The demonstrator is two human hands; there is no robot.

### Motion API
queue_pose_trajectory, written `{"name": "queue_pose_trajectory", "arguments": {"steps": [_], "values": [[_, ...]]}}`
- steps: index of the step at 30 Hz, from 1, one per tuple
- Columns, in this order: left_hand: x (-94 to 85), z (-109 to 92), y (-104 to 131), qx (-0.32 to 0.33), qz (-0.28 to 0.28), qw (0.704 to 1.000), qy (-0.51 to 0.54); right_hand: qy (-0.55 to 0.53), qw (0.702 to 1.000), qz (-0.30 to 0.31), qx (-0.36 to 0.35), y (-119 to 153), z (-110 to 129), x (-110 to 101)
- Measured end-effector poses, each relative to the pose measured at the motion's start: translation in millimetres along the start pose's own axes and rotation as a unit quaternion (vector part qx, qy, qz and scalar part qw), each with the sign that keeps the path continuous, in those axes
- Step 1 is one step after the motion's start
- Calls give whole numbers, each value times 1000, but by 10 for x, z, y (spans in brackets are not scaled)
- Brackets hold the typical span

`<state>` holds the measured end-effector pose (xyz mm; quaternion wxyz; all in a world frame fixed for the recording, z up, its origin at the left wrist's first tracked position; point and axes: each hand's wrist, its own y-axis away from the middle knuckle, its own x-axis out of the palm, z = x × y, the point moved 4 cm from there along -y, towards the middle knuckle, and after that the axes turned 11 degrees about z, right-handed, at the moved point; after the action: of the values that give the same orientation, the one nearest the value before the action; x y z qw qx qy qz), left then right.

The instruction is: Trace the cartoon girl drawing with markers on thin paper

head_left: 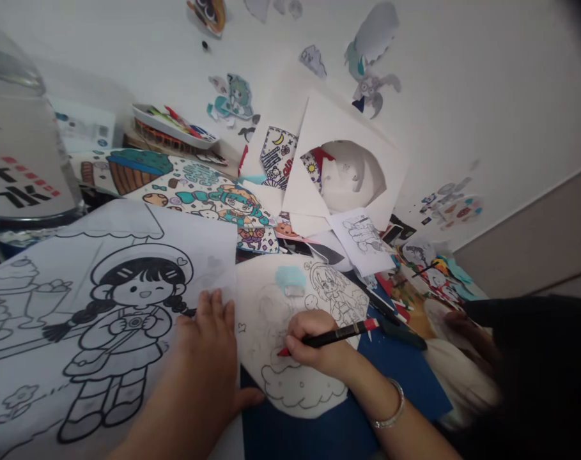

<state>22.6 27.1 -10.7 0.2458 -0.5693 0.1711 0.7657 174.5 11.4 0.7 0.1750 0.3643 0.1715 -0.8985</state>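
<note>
Right hand (319, 356) pinches a slim black red-tipped pen (344, 331) low, likely for control; at nine o'clock, left hand (206, 350) lies flat.

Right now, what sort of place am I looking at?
Probably a drawing or craft corner, perhaps at home: the right hand holds a pen, a large outline drawing lies under the left hand, and paper cutouts decorate the wall.

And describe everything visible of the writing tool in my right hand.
The writing tool is slim and straight, with a dark barrel of unclear material, a pointed red tip and a red section near its other end. Gripped in your right hand, it slants low over the cut paper, tip pointing left; contact is unclear.
</note>
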Motion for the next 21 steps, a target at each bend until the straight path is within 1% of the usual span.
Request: {"name": "queue_pose_trajectory", "arguments": {"steps": [2,3,9,10,12,14,17,20,21], "values": [[25,-8,-22,-5,24,1000,6,6,1000,-3,-12,-4,12,-3],[27,-9,-27,-11,28,1000,4,11,1000,-5,-15,-6,16,-5],[9,3,2,-12,20,1000,-18,14,1000,3,-5,-11,17,-7],[4,6,9,-9,4,1000,-20,13,1000,5,-3,-11,15,-5],[-11,8,24,0,-47,999,-19,15,1000,10,0,-10,8,0],[2,11,26,0,-70,997,-15,18,1000,7,-7,-8,4,1],[51,6,15,0,-89,996,-18,14,1000,3,-10,-3,-8,0],[98,-2,9,10,-145,989,-20,0,1000,7,3,3,-23,1],[120,-3,5,13,-151,988,-20,-5,1000,5,7,6,-26,-1]]}}
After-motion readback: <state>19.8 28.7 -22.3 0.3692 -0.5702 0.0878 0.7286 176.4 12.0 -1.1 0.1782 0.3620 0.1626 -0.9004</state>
